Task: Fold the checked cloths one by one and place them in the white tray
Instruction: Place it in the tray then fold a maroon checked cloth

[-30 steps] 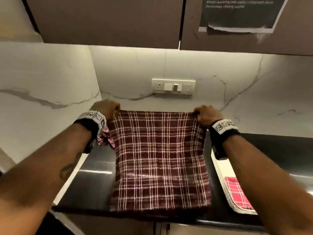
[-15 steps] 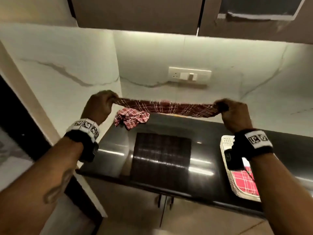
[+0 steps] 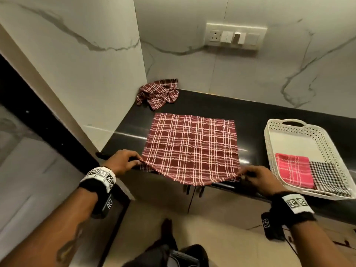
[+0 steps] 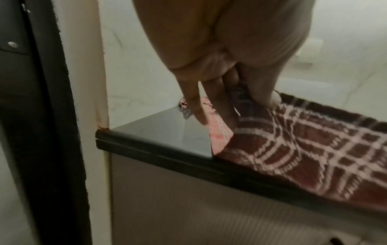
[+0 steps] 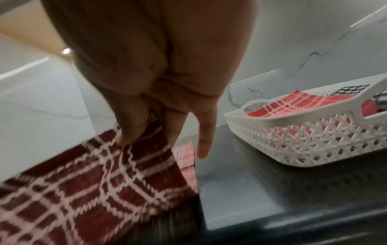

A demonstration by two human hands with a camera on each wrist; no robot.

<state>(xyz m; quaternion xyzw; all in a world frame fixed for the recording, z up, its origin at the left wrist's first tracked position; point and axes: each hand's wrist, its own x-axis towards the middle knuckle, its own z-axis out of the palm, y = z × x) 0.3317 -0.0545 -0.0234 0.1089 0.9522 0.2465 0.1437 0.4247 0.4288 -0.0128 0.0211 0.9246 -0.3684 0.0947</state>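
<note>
A maroon checked cloth (image 3: 190, 149) lies spread flat on the black counter (image 3: 250, 116), its near edge hanging a little over the front. My left hand (image 3: 134, 160) pinches its near left corner, thumb (image 4: 263, 92) on top of the cloth (image 4: 303, 145). My right hand (image 3: 244, 175) pinches the near right corner (image 5: 130, 159) between thumb and fingers. A white perforated tray (image 3: 277, 143) stands to the right, holding a folded red checked cloth (image 3: 292, 170) and a folded black-and-white checked cloth (image 3: 327, 176). Another maroon checked cloth (image 3: 158, 93) lies crumpled in the back left corner.
Marble walls close the counter at the back and left, with a switch plate (image 3: 236, 36) on the back wall. Bare counter shows between cloth and tray (image 5: 293, 132). Cabinet doors (image 4: 188, 207) sit below the counter front. My feet show on the floor below.
The cloth, held up stretched between both hands before, now lies spread on the counter. Both hands came down and toward me, still pinching its corners at the near edge.
</note>
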